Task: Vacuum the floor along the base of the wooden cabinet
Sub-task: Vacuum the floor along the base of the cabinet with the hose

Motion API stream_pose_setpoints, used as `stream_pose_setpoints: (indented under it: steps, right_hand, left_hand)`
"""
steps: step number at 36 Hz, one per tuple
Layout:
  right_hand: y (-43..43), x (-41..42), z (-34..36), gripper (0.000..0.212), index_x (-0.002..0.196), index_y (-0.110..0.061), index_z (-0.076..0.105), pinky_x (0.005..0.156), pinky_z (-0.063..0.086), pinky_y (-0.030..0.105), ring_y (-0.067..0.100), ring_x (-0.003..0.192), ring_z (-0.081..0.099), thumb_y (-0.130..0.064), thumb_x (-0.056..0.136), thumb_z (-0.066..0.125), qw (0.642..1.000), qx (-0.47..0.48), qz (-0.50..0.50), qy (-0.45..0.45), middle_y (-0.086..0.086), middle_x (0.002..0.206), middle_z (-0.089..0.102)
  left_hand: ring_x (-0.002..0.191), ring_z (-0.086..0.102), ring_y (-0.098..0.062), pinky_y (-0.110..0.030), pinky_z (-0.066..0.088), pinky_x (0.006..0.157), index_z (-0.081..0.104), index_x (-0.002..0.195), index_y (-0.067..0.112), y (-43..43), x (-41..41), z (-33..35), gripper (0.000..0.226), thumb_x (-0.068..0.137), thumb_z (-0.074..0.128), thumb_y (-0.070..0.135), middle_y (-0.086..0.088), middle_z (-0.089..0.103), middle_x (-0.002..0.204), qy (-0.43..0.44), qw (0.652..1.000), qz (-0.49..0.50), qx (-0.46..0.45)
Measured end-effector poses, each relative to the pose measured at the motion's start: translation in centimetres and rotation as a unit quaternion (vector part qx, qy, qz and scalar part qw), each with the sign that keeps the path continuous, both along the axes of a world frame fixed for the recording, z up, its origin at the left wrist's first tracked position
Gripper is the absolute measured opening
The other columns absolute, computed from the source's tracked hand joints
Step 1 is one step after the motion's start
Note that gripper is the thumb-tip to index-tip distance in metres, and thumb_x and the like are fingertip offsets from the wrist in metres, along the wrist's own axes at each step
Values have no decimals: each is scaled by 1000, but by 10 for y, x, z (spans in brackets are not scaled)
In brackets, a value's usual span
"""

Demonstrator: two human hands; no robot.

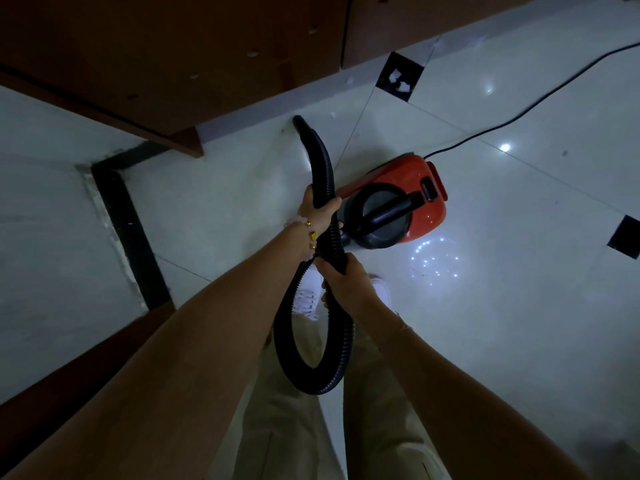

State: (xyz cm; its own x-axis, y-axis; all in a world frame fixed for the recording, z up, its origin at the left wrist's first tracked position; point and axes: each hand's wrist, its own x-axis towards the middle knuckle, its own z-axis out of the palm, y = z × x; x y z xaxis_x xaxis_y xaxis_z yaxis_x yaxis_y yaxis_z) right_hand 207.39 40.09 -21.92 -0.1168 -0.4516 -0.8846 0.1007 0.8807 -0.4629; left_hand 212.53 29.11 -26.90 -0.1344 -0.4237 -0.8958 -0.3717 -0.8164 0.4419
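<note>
The wooden cabinet (166, 53) runs off the top edge, the power cord (526, 110) off the right. My right grip (346, 280) and the hose (320, 161) partly cover my white shoes (306, 301).

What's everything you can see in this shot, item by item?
cabinet: 1, brown wood, top left.
floor: glossy white tiles, with 2 black square insets on the right.
vacuum cleaner: 1, red with a dark lid and handle, centre, on the floor.
hose: 1, black, ribbed, looped in front of the legs; its tip is close to the cabinet's base.
power cord: 1, black, running from the vacuum cleaner to the upper right.
shoes: 2, white, behind the hose loop.
trousers: 1 pair, beige, bottom centre.
bracelet: 1, pink and gold beads, left wrist.
left hand: fingers grip the hose, nearer the tip.
right hand: fingers grip the hose, just below the left hand.
</note>
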Motion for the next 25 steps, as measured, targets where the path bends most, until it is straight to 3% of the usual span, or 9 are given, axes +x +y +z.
stream_pose_setpoints:
  steps: [6, 12, 17, 21, 25]
  right_hand:
    - [4, -4, 5, 29, 103, -10, 45, 48, 49, 25, 15, 50, 54, -34, 91, 58, 1000, 1, -15, -13, 10, 81, 56]
    - [8, -9, 7, 28, 102, -9, 44, 42, 46, 20, 15, 48, 53, -32, 92, 57, 999, 4, -43, -22, 12, 81, 56]
    - [7, -15, 7, 28, 102, -8, 45, 43, 47, 22, 15, 45, 53, -31, 92, 57, 997, 8, -72, -31, 9, 75, 55]
    - [6, -21, 8, 27, 103, -7, 46, 41, 46, 23, 13, 41, 51, -29, 92, 56, 994, 6, -103, -41, 7, 69, 53]
    - [6, -26, 6, 28, 102, -5, 47, 40, 46, 23, 10, 37, 52, -29, 92, 57, 993, 2, -108, -38, 7, 66, 54]
  left_hand:
    - [75, 63, -18, -43, 57, 88, 36, 138, 26, 5, -5, 4, 51, 92, 56, 32, -5, 56, 105, 6, 1000, -13, 9]
    - [74, 61, -18, -44, 55, 89, 38, 136, 23, 5, -16, 11, 46, 94, 54, 29, -2, 55, 92, 17, 999, -39, 12]
    - [71, 61, -16, -39, 57, 81, 35, 139, 24, 2, -28, 12, 49, 94, 53, 27, 0, 55, 91, 15, 998, -67, 7]
    - [67, 60, -14, -30, 56, 66, 34, 141, 23, 1, -39, 12, 50, 95, 53, 24, -3, 56, 91, 6, 996, -84, -1]
    - [68, 60, -15, -37, 56, 78, 32, 143, 24, -1, -47, 8, 52, 94, 52, 24, -10, 55, 108, 1, 994, -111, -11]
